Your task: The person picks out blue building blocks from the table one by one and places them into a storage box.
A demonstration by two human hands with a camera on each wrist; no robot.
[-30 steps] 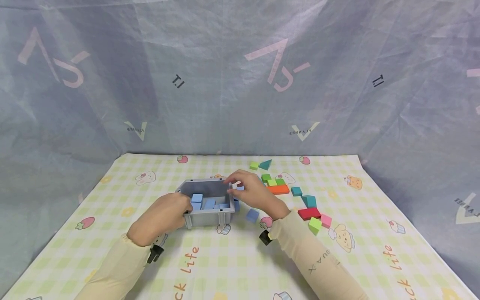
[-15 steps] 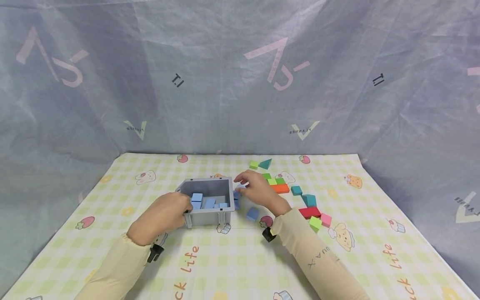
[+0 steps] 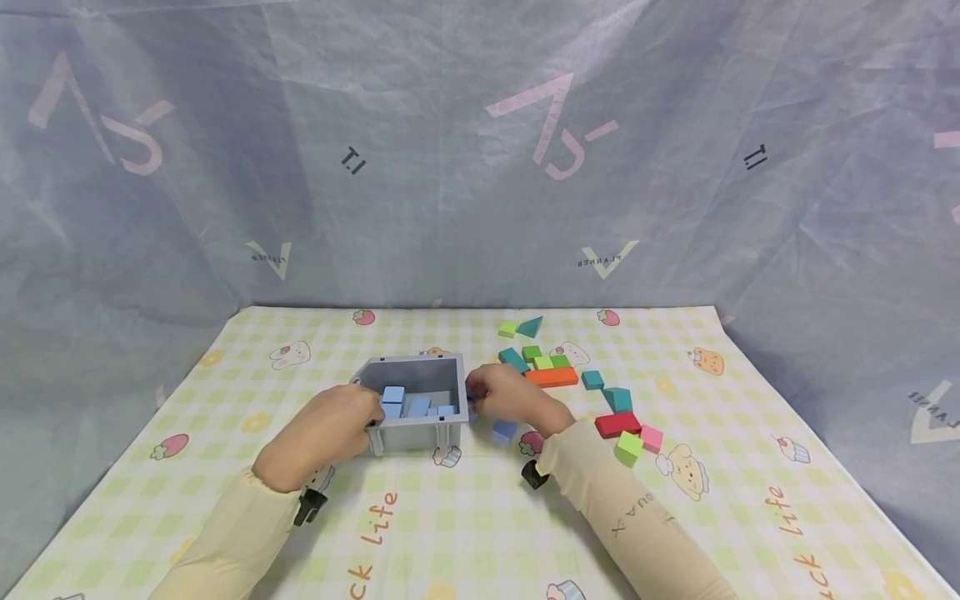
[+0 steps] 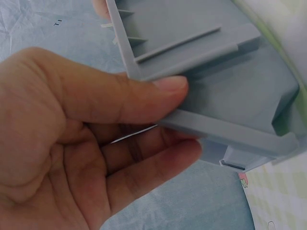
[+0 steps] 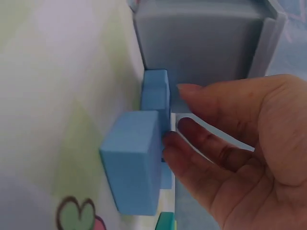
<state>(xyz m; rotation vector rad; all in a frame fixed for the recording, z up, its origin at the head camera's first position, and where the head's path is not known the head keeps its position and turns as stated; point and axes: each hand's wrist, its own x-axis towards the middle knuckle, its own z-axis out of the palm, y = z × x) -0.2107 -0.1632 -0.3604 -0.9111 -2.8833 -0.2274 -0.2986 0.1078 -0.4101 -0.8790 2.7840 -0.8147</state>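
Note:
My left hand (image 3: 333,429) grips the near-left rim of a grey plastic bin (image 3: 412,440); in the left wrist view the thumb lies over the rim (image 4: 230,132), with fingers beneath. Several light-blue blocks (image 3: 393,395) lie inside the bin. Just outside its right wall, my right hand (image 3: 510,396) reaches down over blue blocks. The right wrist view shows its thumb and fingers (image 5: 192,167) apart beside a small blue block (image 5: 156,93) against the bin wall; whether the fingertips touch a block, I cannot tell. A larger blue block (image 5: 132,163) sits nearer that camera.
To the right are scattered an orange bar (image 3: 552,377), a red block (image 3: 618,425), a pink block (image 3: 652,438), several green blocks (image 3: 629,448) and teal pieces (image 3: 617,400). A checked cloth (image 3: 465,533) covers the table, with a grey-blue curtain (image 3: 450,208) behind.
My right hand has moved from the bin's right rim outward, then down toward the blue blocks beside it. My left hand and the bin stay in place.

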